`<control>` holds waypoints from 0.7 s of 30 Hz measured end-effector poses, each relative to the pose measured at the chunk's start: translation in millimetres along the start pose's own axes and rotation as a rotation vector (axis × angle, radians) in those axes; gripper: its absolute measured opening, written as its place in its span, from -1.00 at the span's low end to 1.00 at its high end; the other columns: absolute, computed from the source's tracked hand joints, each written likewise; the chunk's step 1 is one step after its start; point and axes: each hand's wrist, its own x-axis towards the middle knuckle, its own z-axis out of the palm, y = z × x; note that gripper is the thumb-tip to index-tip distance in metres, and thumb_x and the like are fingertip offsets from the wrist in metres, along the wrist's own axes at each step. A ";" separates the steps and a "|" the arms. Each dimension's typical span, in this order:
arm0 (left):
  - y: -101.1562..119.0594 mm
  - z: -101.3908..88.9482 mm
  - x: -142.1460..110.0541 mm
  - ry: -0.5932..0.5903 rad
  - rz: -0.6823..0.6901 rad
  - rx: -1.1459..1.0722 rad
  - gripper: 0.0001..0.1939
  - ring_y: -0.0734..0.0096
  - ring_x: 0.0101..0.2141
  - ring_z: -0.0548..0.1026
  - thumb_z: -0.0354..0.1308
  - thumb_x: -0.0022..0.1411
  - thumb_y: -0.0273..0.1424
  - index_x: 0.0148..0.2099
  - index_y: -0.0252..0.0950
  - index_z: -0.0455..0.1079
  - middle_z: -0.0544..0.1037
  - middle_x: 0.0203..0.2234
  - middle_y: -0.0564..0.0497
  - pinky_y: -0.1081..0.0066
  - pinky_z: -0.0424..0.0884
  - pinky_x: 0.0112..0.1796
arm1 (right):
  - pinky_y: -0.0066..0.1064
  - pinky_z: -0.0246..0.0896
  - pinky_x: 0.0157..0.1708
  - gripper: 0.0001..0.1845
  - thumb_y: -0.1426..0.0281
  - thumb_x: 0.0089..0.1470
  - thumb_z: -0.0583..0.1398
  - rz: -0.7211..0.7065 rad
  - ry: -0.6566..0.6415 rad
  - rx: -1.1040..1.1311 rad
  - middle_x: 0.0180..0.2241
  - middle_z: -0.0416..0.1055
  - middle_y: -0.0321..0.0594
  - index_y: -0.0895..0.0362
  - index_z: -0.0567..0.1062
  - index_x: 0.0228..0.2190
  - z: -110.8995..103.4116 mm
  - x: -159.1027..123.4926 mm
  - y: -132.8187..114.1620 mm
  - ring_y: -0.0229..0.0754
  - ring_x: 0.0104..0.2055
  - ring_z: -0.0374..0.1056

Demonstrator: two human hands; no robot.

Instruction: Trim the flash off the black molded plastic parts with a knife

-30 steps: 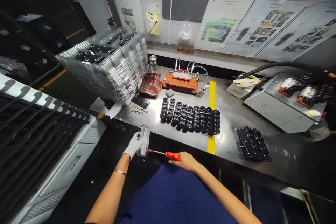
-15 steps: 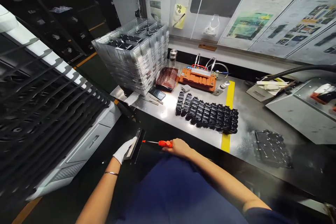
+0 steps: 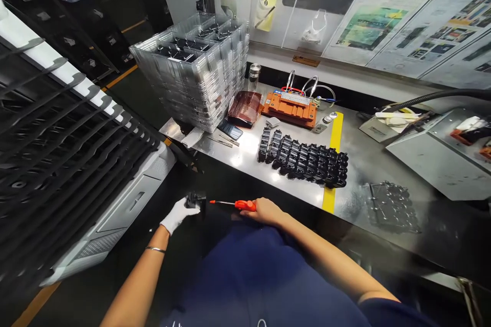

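My left hand point(image 3: 177, 216), in a white glove, grips a small black part point(image 3: 194, 201) just off the front edge of the steel bench. My right hand point(image 3: 266, 211) is bare and holds a red-handled screwdriver point(image 3: 245, 205), whose thin shaft points toward the black part with a small gap between them. Much of the black part is hidden by its angle and by the glove. Rows of black moulded parts point(image 3: 303, 163) lie on the bench point(image 3: 245, 163) beyond both hands.
A stack of clear plastic trays point(image 3: 190, 74) stands at the bench's far left, and an orange fixture point(image 3: 289, 109) sits behind the rows. A black slotted rack point(image 3: 57, 127) fills the left side. A dark moulded piece point(image 3: 391, 208) lies right of a yellow tape strip point(image 3: 333, 163).
My left hand has turned the black part, so its long flat face no longer shows. My right hand and the screwdriver stay in nearly the same place.
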 end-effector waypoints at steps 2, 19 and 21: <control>4.7 6.2 7.1 0.039 -0.040 -0.100 -0.54 0.17 -0.20 0.56 0.27 0.00 -0.23 -0.07 -0.37 0.42 0.60 -0.25 -0.17 0.23 0.46 -0.15 | -0.47 0.02 -0.51 -0.46 -0.10 0.02 0.11 -0.019 -0.019 0.005 -0.41 0.49 -0.15 0.12 0.52 -0.41 3.8 -1.2 -1.2 -0.14 -0.37 0.42; 50.5 29.8 34.4 0.275 -0.093 -0.025 -0.71 0.34 -0.23 0.49 0.12 0.23 -0.22 -0.15 -0.36 0.40 0.52 -0.24 -0.05 0.22 0.42 -0.17 | -0.42 0.16 -0.40 -0.42 -0.12 0.06 0.05 -0.080 -0.030 -0.088 -0.34 0.53 -0.09 0.12 0.54 -0.33 17.6 -0.9 -7.9 -0.04 -0.29 0.46; 51.6 30.8 33.0 0.268 -0.076 -0.018 -0.70 0.29 -0.23 0.51 0.18 0.16 -0.21 -0.19 -0.35 0.42 0.56 -0.26 -0.06 0.30 0.41 -0.18 | -0.42 0.15 -0.41 -0.43 -0.12 0.05 0.05 -0.080 -0.022 -0.080 -0.34 0.53 -0.09 0.12 0.53 -0.35 17.4 -1.2 -6.7 -0.05 -0.30 0.46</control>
